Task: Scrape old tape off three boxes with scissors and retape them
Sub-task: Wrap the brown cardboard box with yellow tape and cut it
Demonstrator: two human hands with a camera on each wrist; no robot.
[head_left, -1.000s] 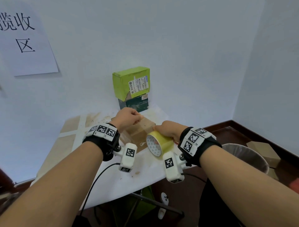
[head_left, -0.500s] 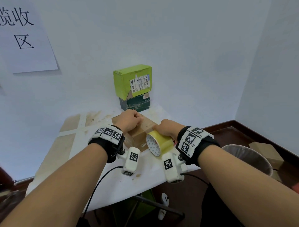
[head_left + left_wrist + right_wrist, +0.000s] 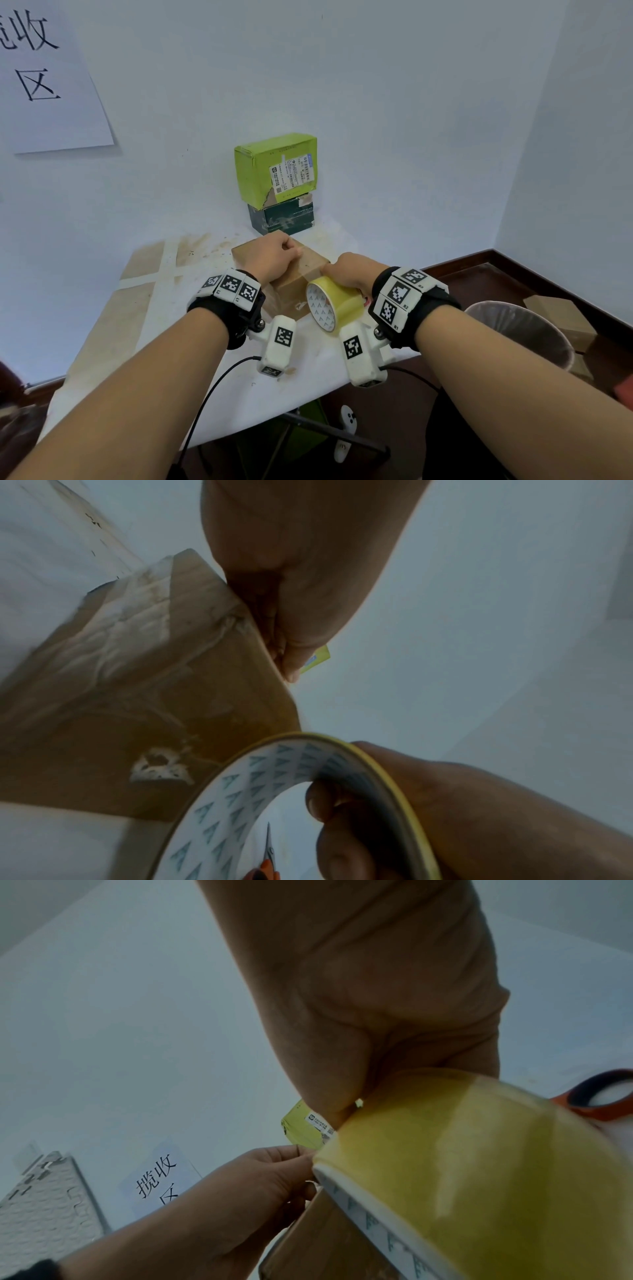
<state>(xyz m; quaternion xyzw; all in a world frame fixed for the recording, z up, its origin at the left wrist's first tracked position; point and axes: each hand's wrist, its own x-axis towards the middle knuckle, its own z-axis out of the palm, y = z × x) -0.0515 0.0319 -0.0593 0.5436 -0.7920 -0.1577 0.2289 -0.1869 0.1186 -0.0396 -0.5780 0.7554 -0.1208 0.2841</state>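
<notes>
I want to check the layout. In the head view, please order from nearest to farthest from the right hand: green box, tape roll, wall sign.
1. Tape roll: gripped in the right hand.
2. Green box: behind, stacked by the wall.
3. Wall sign: far upper left.

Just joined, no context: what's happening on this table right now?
A person is retaping a brown cardboard box on the table. The left hand presses on the box top; the right hand grips a yellow tape roll against its near edge. Green box sits stacked on a dark box behind.
</notes>
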